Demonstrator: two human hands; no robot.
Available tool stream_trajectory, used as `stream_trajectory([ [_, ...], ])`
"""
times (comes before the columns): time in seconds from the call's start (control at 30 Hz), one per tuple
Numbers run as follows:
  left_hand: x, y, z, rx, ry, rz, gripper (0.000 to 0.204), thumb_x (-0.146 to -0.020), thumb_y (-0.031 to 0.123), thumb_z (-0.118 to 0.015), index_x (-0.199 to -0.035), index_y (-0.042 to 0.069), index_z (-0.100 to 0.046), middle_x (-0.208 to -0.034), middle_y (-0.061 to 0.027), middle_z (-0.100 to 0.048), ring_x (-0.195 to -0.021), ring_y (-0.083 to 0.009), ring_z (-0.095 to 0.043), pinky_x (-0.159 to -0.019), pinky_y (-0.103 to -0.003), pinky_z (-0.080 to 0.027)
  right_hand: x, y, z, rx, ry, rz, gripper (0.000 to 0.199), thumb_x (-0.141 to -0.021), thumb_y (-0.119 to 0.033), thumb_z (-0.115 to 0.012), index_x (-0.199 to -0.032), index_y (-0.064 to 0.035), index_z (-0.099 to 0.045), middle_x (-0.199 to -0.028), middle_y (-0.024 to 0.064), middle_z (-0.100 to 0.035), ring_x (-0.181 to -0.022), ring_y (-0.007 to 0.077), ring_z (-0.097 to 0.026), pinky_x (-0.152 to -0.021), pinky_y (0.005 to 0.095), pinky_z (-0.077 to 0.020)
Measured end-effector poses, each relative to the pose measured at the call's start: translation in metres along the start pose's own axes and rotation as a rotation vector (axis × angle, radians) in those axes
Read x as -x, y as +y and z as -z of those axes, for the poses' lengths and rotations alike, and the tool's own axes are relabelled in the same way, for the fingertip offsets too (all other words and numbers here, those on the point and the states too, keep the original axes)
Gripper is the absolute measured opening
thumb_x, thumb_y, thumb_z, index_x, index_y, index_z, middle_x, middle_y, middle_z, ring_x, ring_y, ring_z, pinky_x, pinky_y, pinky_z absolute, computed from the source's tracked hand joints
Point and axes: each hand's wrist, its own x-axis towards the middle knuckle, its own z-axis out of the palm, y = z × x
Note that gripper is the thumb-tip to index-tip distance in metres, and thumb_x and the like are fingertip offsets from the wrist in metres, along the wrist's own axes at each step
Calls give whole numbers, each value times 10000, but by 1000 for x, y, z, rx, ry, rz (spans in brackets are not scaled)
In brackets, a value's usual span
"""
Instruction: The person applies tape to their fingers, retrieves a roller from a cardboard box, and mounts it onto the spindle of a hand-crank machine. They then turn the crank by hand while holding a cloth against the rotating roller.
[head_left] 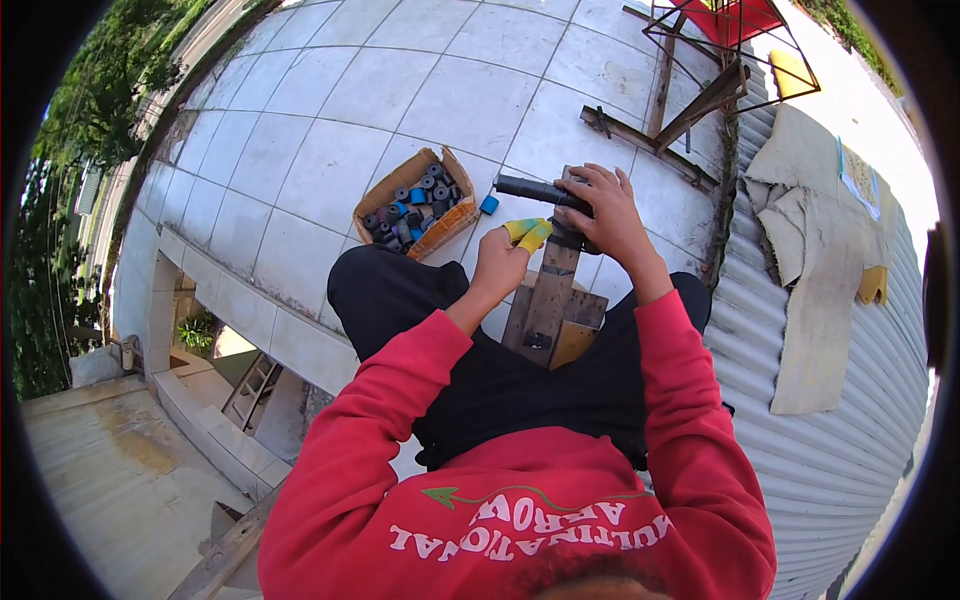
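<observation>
A dark cylindrical bar lies crosswise at the top of a wooden stand between my knees. My right hand curls over the bar's right end, thumb below and fingers above. Just to the left of the stand's top is my left hand, its fingers drawn together. Yellow material covers or sits at its fingertips; whether it is a wrap or a held piece I cannot make out. Left of the bar, a cardboard box holds several small black, grey and blue rolls. One blue roll rests on the tiles outside it.
White floor tiles spread around me. A rusty metal frame and a red-seated chair stand at the far right. Corrugated roofing with worn cloth on it runs along my right. An opening with a ladder drops away at left.
</observation>
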Motion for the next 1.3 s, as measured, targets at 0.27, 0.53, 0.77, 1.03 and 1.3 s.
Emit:
stream_trajectory([
  [0.27, 2, 3, -10, 23, 59, -112, 269, -976, 102, -692, -1202, -28, -758, -1033, -160, -790, -863, -167, -710, -754, -313, -531, 24, 65, -12, -472, 597, -112, 389, -1061, -204, -605, -1430, -86, -647, -1419, 167, -643, -1359, 324, -573, -1159, 390, -415],
  [0.53, 1, 3, -5, -91, 58, -126, 257, -963, 100, -706, -1177, -31, -763, -1042, -186, -784, -866, -256, -730, -771, -331, -543, 85, 177, -111, -102, 84, -349, 589, -794, 30, -611, -1377, -52, -640, -1478, 231, -579, -1380, 428, -526, -1155, 459, -453],
  [0.77, 0, 7, -9, -174, 74, -118, 250, -958, 99, -704, -1162, -32, -766, -1057, -195, -781, -910, -284, -746, -788, -349, -551, 80, 191, -145, 17, -166, -430, 212, -894, -222, -756, -1064, -96, -777, -1069, 197, -759, -979, 417, -709, -873, 527, -565],
  [1.03, -6, 9, -9, -161, 118, -186, 256, -955, 92, -693, -1171, -27, -765, -1044, -187, -782, -781, -223, -705, -691, -334, -525, 58, 199, -127, -10, -152, -474, 212, -888, -275, -784, -945, -72, -782, -912, 207, -754, -879, 429, -719, -783, 516, -574],
  [1.3, -11, 4, -11, -129, 84, -172, 262, -964, 96, -681, -1183, -19, -768, -1025, -181, -784, -756, -215, -698, -664, -331, -514, 38, 192, -107, -19, -85, -393, 177, -895, -186, -725, -1041, -134, -811, -938, 195, -760, -878, 400, -734, -777, 484, -580],
])
